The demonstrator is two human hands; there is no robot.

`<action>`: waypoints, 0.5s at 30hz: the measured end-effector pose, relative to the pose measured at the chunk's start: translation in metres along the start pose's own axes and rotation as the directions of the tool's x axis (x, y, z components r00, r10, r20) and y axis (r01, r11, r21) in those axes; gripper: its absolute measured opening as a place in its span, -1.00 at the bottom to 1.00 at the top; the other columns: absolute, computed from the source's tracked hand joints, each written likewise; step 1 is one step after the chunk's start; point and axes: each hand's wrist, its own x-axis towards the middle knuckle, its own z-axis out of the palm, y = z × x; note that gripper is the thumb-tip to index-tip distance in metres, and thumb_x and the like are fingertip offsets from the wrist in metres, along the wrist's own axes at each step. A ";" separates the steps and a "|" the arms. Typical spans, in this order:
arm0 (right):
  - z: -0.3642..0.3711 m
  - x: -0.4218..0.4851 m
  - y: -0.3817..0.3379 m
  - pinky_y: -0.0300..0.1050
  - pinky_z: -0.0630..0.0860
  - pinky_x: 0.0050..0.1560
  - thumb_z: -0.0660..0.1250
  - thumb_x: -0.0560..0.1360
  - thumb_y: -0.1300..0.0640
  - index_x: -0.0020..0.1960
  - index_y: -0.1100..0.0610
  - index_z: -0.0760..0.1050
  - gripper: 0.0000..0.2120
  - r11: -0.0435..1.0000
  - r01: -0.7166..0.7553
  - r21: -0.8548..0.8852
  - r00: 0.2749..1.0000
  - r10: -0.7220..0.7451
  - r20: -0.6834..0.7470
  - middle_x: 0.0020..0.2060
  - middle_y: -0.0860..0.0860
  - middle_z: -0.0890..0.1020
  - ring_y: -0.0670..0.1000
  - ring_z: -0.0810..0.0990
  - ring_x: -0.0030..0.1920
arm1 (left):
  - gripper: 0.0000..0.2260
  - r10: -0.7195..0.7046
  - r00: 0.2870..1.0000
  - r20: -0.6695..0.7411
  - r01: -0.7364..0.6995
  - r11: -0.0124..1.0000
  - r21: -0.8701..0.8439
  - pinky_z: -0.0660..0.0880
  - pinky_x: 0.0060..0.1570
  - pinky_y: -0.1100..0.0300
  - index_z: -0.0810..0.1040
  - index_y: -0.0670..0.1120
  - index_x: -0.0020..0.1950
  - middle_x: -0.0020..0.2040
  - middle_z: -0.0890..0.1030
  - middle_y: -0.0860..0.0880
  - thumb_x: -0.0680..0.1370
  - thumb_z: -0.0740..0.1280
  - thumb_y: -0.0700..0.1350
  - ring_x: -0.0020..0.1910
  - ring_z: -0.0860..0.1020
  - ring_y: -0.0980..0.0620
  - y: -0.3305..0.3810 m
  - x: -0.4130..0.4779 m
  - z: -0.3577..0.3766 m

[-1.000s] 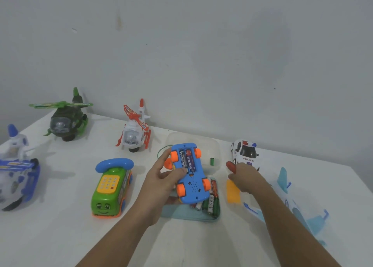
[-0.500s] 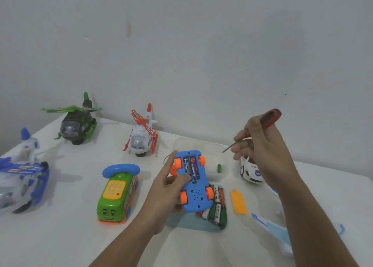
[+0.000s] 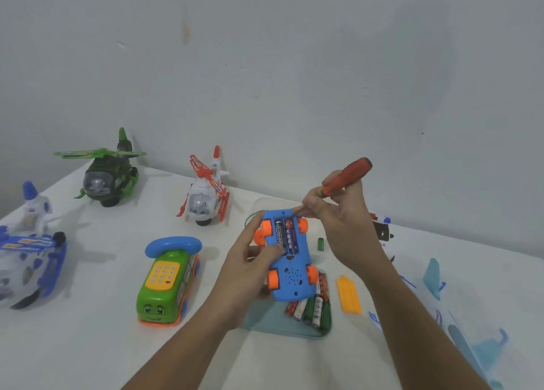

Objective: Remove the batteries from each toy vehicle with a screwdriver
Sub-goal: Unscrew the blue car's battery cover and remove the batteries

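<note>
Left grip clasped the blue car, right grip the screwdriver.
Levering the batteries' 12 o'clock end, I risked the tip slipping off.

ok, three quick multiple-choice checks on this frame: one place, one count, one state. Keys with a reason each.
1. Where does the orange battery cover lie?
A) on the table, right of the loose batteries
B) under the green bus
C) against the wall

2. How many batteries show in the open compartment of the blue car that the left hand holds?
A) none
B) two
C) four

3. What is the right hand doing?
A) resting flat and empty
B) pinching a battery
C) gripping the red screwdriver

Key:
1 A, the cover lies flat on the table beside the pile.
2 B, two cells sit side by side in the bay.
3 C, its fingers curl round the red handle.
</note>
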 end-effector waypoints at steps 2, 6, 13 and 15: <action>-0.002 0.001 0.003 0.15 0.59 0.10 0.23 0.60 0.27 -0.03 -0.15 0.28 -0.70 0.998 0.036 -0.056 0.999 -0.035 0.020 -0.22 -0.12 0.57 0.08 0.71 -0.13 | -0.49 0.014 1.000 -0.001 -0.014 1.000 -0.006 0.66 -0.25 -0.04 0.53 0.54 -0.10 0.01 0.68 -0.11 0.61 0.31 -0.18 -0.10 0.72 -0.03 0.001 0.001 0.001; -0.005 0.005 0.004 0.13 0.60 0.09 0.20 0.62 0.22 0.01 -0.12 0.22 -0.74 0.983 0.089 -0.160 0.994 -0.079 0.072 -0.20 -0.04 0.62 0.02 0.69 -0.10 | -0.53 0.067 0.998 0.000 -0.067 0.998 -0.004 0.65 -0.30 0.04 0.48 0.48 0.03 -0.08 0.68 -0.03 0.61 0.31 -0.20 -0.12 0.72 0.00 -0.003 0.006 0.001; -0.008 0.016 -0.002 -0.12 0.63 0.01 0.16 0.63 0.24 0.05 -0.09 0.19 -0.76 0.976 0.064 -0.206 0.993 -0.042 0.110 -0.24 -0.04 0.62 -0.02 0.69 -0.15 | -0.45 0.177 0.983 0.046 -0.179 0.983 0.048 0.62 -0.30 0.19 0.55 0.49 -0.02 -0.22 0.68 0.13 0.62 0.27 -0.28 -0.15 0.70 0.09 -0.006 0.010 0.003; -0.011 0.021 -0.006 -0.16 0.63 -0.04 0.16 0.64 0.24 0.14 -0.01 0.19 -0.79 0.984 -0.023 -0.176 0.995 0.040 0.095 -0.25 -0.03 0.62 -0.01 0.70 -0.19 | -0.40 0.197 0.979 0.050 -0.199 0.979 0.052 0.63 -0.27 0.19 0.55 0.52 -0.07 -0.23 0.67 0.14 0.61 0.26 -0.29 -0.16 0.69 0.10 -0.005 0.009 0.004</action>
